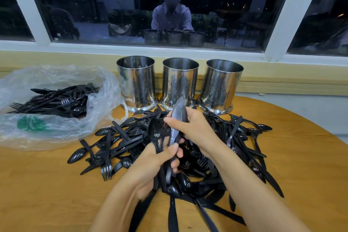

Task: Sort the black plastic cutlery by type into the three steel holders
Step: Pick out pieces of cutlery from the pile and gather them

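Three steel holders in row at table's back: left holder [136, 83], middle holder [179, 83], right holder [222, 86]. One loose cutlery pile [120, 143] before them on wooden table [37, 184], pieces too many to count. One plastic bag [56, 132] at left, more cutlery inside. Your left hand [152, 165]: fingers curled tight round bundle [155, 133], spoon bowl uppermost. Your right hand [194, 128]: fingers wrapped round small stack [178, 111], type blurred, tip raised before middle holder.

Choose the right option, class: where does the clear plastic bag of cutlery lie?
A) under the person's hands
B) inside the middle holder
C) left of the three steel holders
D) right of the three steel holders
C: the clear plastic bag lies left of the steel holders, with black cutlery showing in its open mouth.
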{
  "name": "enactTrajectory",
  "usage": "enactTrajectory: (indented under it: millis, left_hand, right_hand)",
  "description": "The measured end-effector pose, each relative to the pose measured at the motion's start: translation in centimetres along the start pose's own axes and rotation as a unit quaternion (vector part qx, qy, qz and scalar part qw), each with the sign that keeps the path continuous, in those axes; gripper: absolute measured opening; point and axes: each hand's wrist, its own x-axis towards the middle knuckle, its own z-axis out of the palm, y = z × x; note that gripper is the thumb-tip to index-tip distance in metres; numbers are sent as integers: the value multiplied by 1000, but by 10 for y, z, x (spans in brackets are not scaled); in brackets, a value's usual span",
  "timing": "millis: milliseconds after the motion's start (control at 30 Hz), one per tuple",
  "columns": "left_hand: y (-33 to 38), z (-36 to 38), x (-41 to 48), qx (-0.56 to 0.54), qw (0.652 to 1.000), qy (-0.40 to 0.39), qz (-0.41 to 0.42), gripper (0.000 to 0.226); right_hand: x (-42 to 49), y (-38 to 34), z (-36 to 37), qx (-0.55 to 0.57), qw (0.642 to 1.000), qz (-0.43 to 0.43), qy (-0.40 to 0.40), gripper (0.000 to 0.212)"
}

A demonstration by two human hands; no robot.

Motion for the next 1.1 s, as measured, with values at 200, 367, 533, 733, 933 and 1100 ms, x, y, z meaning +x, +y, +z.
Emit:
enactTrajectory:
  millis: [200, 367, 533, 733, 933, 1100]
  left_hand:
    - [6, -19, 9, -54, 989, 135, 40, 23]
    - [7, -26, 11, -93, 978, 175, 61, 18]
    - [2, -25, 13, -83, 979, 181, 49, 18]
    - [1, -22, 12, -77, 980, 177, 39, 17]
    - [1, -22, 12, -71, 981, 177, 38, 17]
    - [1, -23, 13, -71, 982, 173, 37, 19]
  right_hand:
    - [18, 7, -40, -43, 996, 25, 76, 17]
    - [34, 36, -75, -224, 967, 36, 120, 14]
    - [38, 55, -68, -352, 933, 34, 64, 24]
    - [52, 65, -60, -467, 883, 29, -14, 44]
    - [63, 66, -64, -545, 837, 10, -50, 39]
    - [51, 62, -60, -543, 831, -123, -10, 25]
